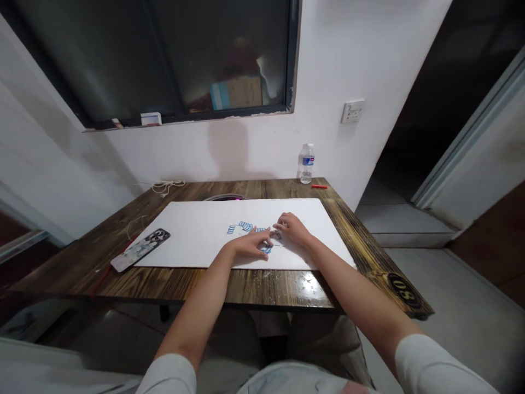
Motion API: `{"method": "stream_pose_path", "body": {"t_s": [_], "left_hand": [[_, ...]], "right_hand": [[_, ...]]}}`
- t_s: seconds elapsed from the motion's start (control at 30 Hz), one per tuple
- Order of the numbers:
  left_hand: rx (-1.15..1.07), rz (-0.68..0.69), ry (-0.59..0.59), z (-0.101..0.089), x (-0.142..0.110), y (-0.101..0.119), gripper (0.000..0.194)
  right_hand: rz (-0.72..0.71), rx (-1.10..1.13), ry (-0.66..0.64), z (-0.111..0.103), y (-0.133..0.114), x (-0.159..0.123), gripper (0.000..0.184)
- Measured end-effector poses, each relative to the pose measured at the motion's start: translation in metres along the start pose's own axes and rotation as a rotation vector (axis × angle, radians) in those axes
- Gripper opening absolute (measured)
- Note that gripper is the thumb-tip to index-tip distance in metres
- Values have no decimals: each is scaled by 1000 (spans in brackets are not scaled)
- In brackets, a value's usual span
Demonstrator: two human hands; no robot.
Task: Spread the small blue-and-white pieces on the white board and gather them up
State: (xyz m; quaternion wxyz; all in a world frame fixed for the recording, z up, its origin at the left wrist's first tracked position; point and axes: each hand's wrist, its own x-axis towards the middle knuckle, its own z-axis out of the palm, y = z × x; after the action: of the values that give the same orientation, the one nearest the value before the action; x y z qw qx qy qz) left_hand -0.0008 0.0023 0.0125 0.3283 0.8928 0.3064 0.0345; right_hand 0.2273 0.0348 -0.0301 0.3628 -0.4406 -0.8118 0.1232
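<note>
A white board [197,230] lies on the wooden table, with several small blue-striped white pieces [246,225] near its middle, too small to name. My left hand [251,244] rests low on the board among these pieces, its fingers spread and pointing right. Another blue-marked piece [266,249] shows between its thumb and fingers. Close beside its fingertips, my right hand [292,229] is curled with fingers pressed together at the board. What its fingertips hold, if anything, is hidden. A thin dark line runs on the board below the right hand.
A patterned phone [140,250] overlaps the board's left edge. At the back stand a water bottle [307,164] and, near it, a red pen-like stick [319,186]. A white cord [166,186] lies back left. A round number plate [404,290] marks the table's right front corner [422,312].
</note>
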Motion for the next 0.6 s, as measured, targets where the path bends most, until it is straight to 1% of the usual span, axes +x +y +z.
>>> {"method": "stream_pose_path", "body": {"t_s": [0.1,0.17,0.27,0.33,0.4,0.47,0.53,0.6], "left_hand": [[-87,84,-48,1,1,4,26],[-160,114,-49,0,1,5,22],[-234,86,23,-3,-3,1,19],[-187,34,103,-7,-6,-4,20],[-47,-50,229,-12,-9,-9,22],[124,-174,388,-16,-11,-14,25],[278,-342,527,-20,-14,-19,30],[390,-528,601,-23,-16,-22,32]], "right_hand": [[67,8,85,-2,3,1,28],[106,18,119,-4,3,2,32],[156,36,114,-7,3,2,31],[163,40,86,-7,2,2,29],[149,33,61,-7,1,1,28],[128,33,39,-6,0,1,26],[102,48,-2,-6,0,1,22],[61,74,-78,-7,0,-1,18]]}}
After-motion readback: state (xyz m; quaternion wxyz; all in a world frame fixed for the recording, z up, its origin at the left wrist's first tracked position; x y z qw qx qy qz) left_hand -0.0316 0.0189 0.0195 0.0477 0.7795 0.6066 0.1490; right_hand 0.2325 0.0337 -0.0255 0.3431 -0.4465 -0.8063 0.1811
